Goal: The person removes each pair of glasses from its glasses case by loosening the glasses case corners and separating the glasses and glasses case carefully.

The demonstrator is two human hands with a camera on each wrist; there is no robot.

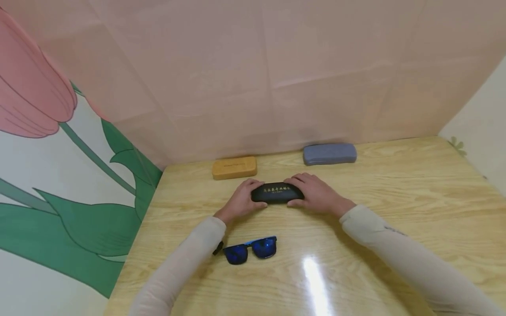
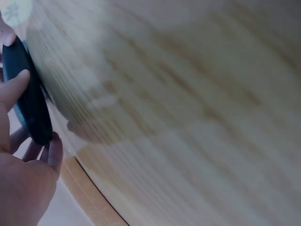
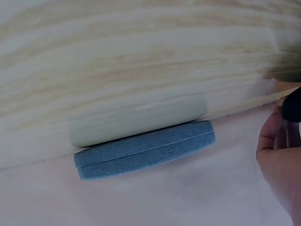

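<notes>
Left hand (image 1: 241, 201) is gripping the left end of the black case (image 1: 277, 193), thumb on the near edge and fingers curling over the top and far side; the left wrist view is showing the same wrap on the case (image 2: 28, 94). The case is lying flat mid-table (image 1: 395, 210), closed, between both hands. Right hand (image 1: 316, 193) is holding the right end, fingers draped over the lid and thumb tucked under the near edge; the right wrist view is catching only fingertips (image 3: 277, 141), so the exact pinch can't be confirmed there.

Handling judgement: hard shell, light, stiff, glossy so likely a bit slippery. It's best held by the ends, thumbs along the seam.

Sunglasses (image 1: 249, 250) are lying nearer the person, well apart from the case. Tan case (image 1: 234, 168) and blue case (image 1: 330, 154) are sitting by the back wall.
</notes>
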